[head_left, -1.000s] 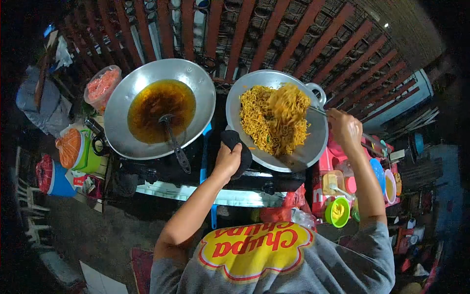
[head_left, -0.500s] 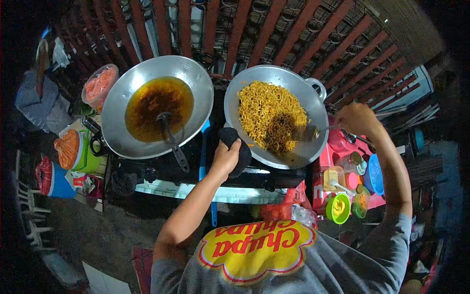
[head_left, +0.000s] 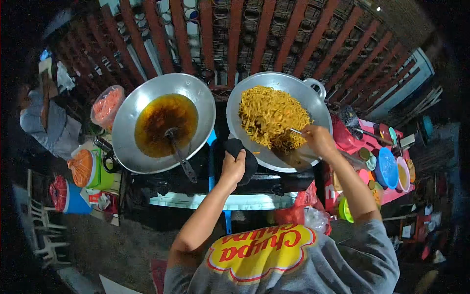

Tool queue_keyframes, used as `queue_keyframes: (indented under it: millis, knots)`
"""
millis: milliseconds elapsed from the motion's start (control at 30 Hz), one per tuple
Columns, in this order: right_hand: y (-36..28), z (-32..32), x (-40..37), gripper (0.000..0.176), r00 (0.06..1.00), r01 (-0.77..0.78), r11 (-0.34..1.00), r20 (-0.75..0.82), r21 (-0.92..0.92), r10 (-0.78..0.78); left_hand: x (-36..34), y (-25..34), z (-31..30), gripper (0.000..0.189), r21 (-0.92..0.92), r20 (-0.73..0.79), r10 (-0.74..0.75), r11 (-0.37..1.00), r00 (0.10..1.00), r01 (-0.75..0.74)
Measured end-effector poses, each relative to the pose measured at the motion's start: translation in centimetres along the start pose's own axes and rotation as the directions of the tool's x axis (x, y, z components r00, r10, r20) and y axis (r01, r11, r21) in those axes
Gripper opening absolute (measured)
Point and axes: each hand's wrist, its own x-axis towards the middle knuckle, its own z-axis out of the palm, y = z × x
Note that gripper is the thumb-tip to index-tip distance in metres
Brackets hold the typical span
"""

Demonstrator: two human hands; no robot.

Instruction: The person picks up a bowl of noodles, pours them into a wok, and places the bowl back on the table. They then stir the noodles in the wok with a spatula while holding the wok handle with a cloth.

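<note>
Fried noodles [head_left: 274, 110] lie heaped in the metal wok [head_left: 320, 115] on the right, darker along their near side. My left hand [head_left: 233, 167] is closed on a black cloth [head_left: 247, 161] at this wok's near left rim; whatever the cloth covers is hidden. Over the wok's right side, my right hand [head_left: 319, 140] grips the metal handle of a spatula [head_left: 296, 131], whose blade is buried among the noodles. To the left stands a second wok [head_left: 126, 122] with brown oily liquid [head_left: 169, 112], and a slotted ladle [head_left: 181, 160] rests in it.
Both woks sit on a dark stove [head_left: 200, 188]. Bowls and jars, including a blue bowl [head_left: 387, 167], crowd the right side. At left are a tub of pinkish-orange food [head_left: 106, 105] and a green container [head_left: 104, 176]. A wooden slatted fence [head_left: 205, 34] rises behind.
My right hand has moved left and inward over the wok, bringing the spatula into the noodles, which are heaped differently. My left hand stays on the cloth. The view has shifted slightly.
</note>
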Motion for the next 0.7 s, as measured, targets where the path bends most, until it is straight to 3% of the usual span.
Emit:
queue_keyframes:
  millis: [133, 200, 233, 400, 433, 467, 533, 567, 600, 633, 667, 700]
  knots:
    - [2.7, -3.9, 1.4, 0.015, 0.998, 0.013, 0.986, 0.057, 0.168, -0.023, 0.7, -1.2, 0.5, 0.054, -0.057, -0.021, 0.054, 0.997, 0.998, -0.056]
    - [1.4, -7.0, 2.0, 0.015, 0.976, -0.110, 0.987, 0.200, 0.115, 0.086, 0.7, -1.4, 0.5, 0.053, -0.098, -0.006, 0.075, 0.992, 0.997, -0.075]
    - [1.2, -7.8, 2.3, 0.015, 0.978, -0.115, 0.986, 0.191, 0.124, 0.090, 0.9, -1.6, 0.4, 0.054, -0.090, 0.006, 0.068, 0.994, 0.998, -0.067]
    - [0.5, -11.0, 3.2, 0.018, 0.963, 0.072, 0.992, 0.265, -0.101, -0.043, 1.7, -2.2, 0.3, 0.056, -0.083, 0.026, 0.036, 0.996, 0.999, -0.034]
    - [-0.2, -11.5, 2.7, 0.014, 0.970, 0.030, 0.999, 0.242, 0.018, -0.033, 1.6, -2.2, 0.2, 0.056, -0.109, 0.064, 0.031, 0.994, 0.997, -0.024]
    - [-0.1, -11.7, 2.5, 0.014, 0.969, 0.031, 0.999, 0.244, 0.022, -0.035, 1.5, -2.1, 0.0, 0.057, -0.134, 0.100, 0.028, 0.991, 0.995, -0.014]
    - [0.0, -12.1, 2.4, 0.016, 0.888, 0.362, 0.921, 0.352, -0.141, -0.295, 1.4, -1.9, -0.1, 0.057, -0.133, 0.099, 0.012, 0.991, 0.995, 0.001]
    - [-1.8, -12.2, 1.7, 0.018, 0.867, 0.256, 0.944, 0.482, -0.209, -0.128, 1.3, -1.8, -0.1, 0.057, -0.135, 0.104, -0.003, 0.991, 0.995, 0.017]
    - [-1.9, -11.1, 0.9, 0.020, 0.848, 0.279, 0.947, 0.503, -0.158, -0.166, 1.0, -1.6, 0.0, 0.057, -0.133, 0.103, -0.006, 0.991, 0.995, 0.020]
    - [-3.0, -9.5, 0.5, 0.023, 0.776, 0.221, 0.941, 0.630, -0.256, -0.011, 0.8, -1.2, 0.0, 0.056, -0.138, 0.095, -0.012, 0.990, 0.995, 0.025]
    - [-1.2, -5.5, 0.4, 0.023, 0.789, 0.353, 0.900, 0.599, -0.256, -0.139, 0.7, -1.0, 0.1, 0.056, -0.144, 0.087, -0.018, 0.989, 0.996, 0.030]
    - [-1.9, -2.8, -0.6, 0.024, 0.852, 0.308, 0.930, 0.494, -0.202, -0.174, 0.9, -1.4, 0.2, 0.056, -0.145, 0.084, -0.020, 0.989, 0.996, 0.032]
